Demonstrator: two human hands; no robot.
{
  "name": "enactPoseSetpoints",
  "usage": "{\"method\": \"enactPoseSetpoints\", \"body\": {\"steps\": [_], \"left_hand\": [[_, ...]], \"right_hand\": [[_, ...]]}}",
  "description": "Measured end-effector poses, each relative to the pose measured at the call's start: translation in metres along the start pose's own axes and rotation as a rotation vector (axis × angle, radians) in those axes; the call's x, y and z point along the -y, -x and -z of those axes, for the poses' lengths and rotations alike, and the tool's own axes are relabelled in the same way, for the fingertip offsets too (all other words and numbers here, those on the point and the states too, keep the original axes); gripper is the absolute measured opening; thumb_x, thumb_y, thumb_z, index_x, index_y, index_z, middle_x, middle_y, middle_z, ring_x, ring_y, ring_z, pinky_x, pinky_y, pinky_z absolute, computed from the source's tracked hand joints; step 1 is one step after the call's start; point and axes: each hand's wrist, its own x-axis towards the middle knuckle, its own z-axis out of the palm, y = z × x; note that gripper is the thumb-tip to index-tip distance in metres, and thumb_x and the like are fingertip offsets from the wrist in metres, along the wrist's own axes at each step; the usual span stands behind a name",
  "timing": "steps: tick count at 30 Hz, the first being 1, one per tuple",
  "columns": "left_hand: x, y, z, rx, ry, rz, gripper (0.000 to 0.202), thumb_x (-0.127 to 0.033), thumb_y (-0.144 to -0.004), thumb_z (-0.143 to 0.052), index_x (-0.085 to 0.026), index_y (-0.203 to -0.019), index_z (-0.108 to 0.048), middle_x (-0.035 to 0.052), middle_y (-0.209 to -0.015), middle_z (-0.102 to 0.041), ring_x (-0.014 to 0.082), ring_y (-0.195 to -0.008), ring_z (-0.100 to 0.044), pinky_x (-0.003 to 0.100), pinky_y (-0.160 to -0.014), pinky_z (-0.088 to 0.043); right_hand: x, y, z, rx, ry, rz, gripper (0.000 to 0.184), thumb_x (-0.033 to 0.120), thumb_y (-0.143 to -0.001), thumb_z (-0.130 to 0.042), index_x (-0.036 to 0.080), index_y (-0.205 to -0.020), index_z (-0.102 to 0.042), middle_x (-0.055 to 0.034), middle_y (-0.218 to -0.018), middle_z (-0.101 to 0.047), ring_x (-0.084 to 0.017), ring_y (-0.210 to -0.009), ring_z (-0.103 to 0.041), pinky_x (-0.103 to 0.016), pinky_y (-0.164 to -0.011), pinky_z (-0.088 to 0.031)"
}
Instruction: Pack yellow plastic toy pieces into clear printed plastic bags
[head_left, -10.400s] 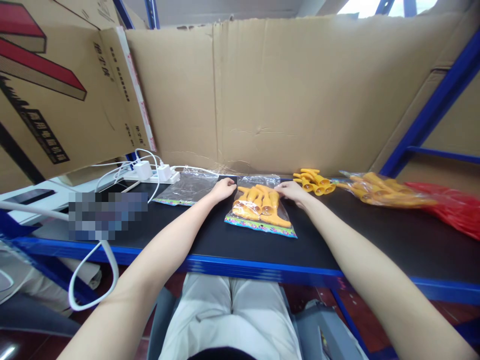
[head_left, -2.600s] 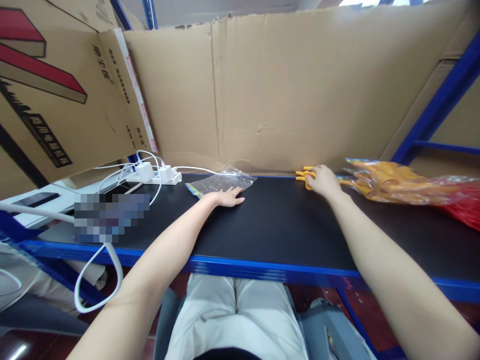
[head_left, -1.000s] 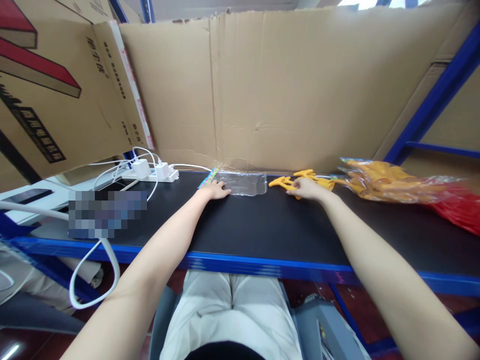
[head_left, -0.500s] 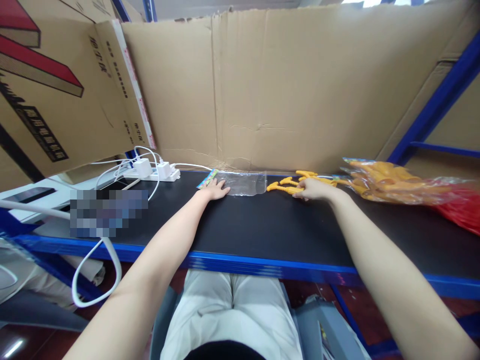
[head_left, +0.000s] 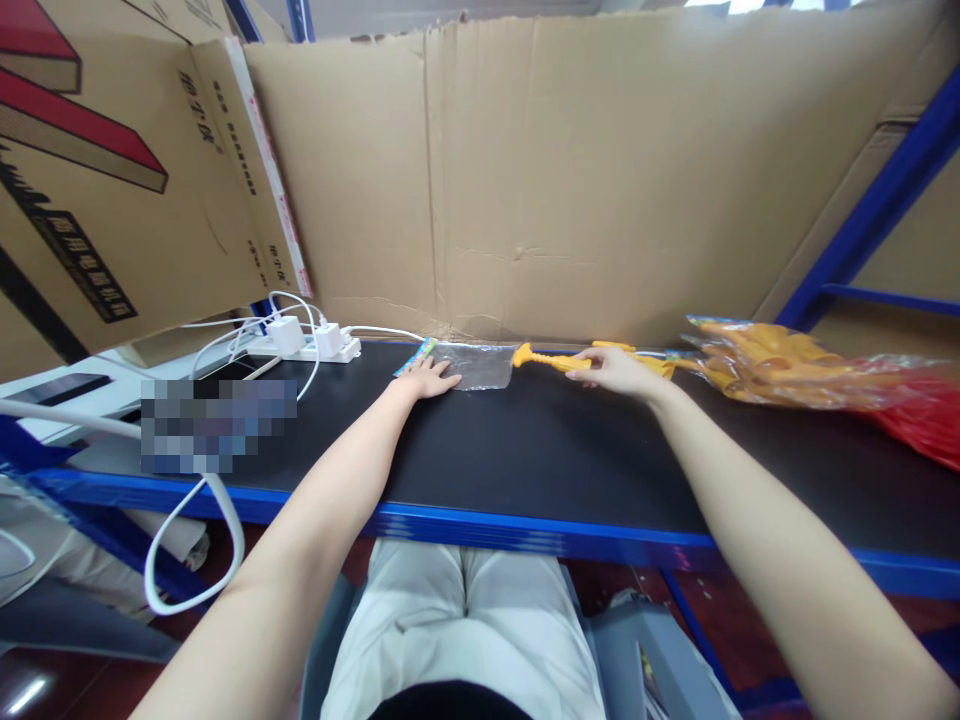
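A clear plastic bag with a colourful header card lies flat on the black tabletop. My left hand rests on its header end, fingers spread. My right hand grips a slim yellow plastic piece with a flared tip; its exact kind I cannot make out. That tip points left and reaches the bag's right end. Other yellow plastic parts lie behind and to the right of my right hand, partly hidden by it.
At the right lie clear-wrapped yellow items and red wrapped material. A white power strip with chargers and cables sits at the left. Cardboard walls the back; a blue rail edges the front.
My right hand has moved slightly left and up with the yellow piece, whose tip has gone from beside the bag to its right end. My left hand has stayed in place.
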Motion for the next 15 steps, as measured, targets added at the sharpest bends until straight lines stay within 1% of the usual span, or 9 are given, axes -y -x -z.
{"method": "enactPoseSetpoints", "body": {"steps": [3, 5, 8, 11, 13, 15], "left_hand": [[0.001, -0.002, -0.001, -0.006, -0.004, -0.008, 0.078, -0.071, -0.076, -0.021, -0.028, -0.141, -0.02, 0.0066, -0.149, -0.01, 0.029, -0.136, -0.005, 0.048, -0.107, -0.011], [0.003, -0.005, -0.002, -0.014, -0.007, -0.017, 0.079, -0.072, -0.075, -0.021, -0.028, -0.141, -0.021, 0.0064, -0.149, -0.011, 0.0297, -0.136, -0.006, 0.048, -0.107, -0.012], [0.004, -0.007, -0.003, -0.017, -0.011, -0.021, 0.079, -0.073, -0.075, -0.021, -0.029, -0.14, -0.021, 0.0056, -0.149, -0.012, 0.0305, -0.136, -0.007, 0.049, -0.107, -0.013], [0.003, -0.005, 0.0, -0.01, -0.016, -0.011, 0.078, -0.072, -0.075, -0.021, -0.029, -0.14, -0.022, 0.0051, -0.149, -0.013, 0.0321, -0.135, -0.011, 0.049, -0.107, -0.015], [0.001, -0.003, 0.003, 0.001, -0.026, -0.003, 0.076, -0.069, -0.077, -0.023, -0.028, -0.14, -0.022, 0.0054, -0.149, -0.014, 0.0327, -0.134, -0.014, 0.048, -0.106, -0.017], [0.0, 0.0, 0.006, 0.011, -0.044, -0.008, 0.072, -0.064, -0.079, -0.026, -0.026, -0.14, -0.024, 0.0067, -0.148, -0.017, 0.0319, -0.134, -0.016, 0.047, -0.106, -0.02]], "right_hand": [[-0.001, -0.001, 0.0, -0.083, -0.093, 0.052, 0.034, 0.04, -0.066, -0.065, 0.014, -0.088, -0.062, -0.0054, -0.077, -0.065, -0.012, -0.061, -0.057, -0.025, -0.063, -0.048], [-0.002, -0.002, -0.001, -0.094, -0.097, 0.057, 0.036, 0.042, -0.067, -0.064, 0.014, -0.09, -0.062, -0.0057, -0.077, -0.065, -0.012, -0.062, -0.057, -0.025, -0.063, -0.048], [-0.009, -0.006, -0.003, -0.011, 0.026, 0.016, 0.037, 0.039, -0.067, -0.064, 0.013, -0.094, -0.062, -0.0055, -0.074, -0.065, -0.014, -0.064, -0.059, -0.026, -0.063, -0.047], [-0.02, -0.01, -0.005, 0.086, 0.172, -0.034, 0.039, 0.038, -0.066, -0.065, 0.014, -0.097, -0.062, -0.0044, -0.071, -0.064, -0.015, -0.064, -0.059, -0.027, -0.063, -0.047], [-0.024, -0.011, -0.004, 0.144, 0.203, -0.058, 0.042, 0.04, -0.066, -0.065, 0.014, -0.098, -0.063, -0.004, -0.068, -0.063, -0.015, -0.062, -0.058, -0.028, -0.062, -0.047], [-0.022, -0.009, -0.003, 0.197, 0.175, -0.063, 0.044, 0.042, -0.066, -0.064, 0.012, -0.098, -0.063, -0.0048, -0.069, -0.062, -0.015, -0.063, -0.058, -0.028, -0.062, -0.047]]}}
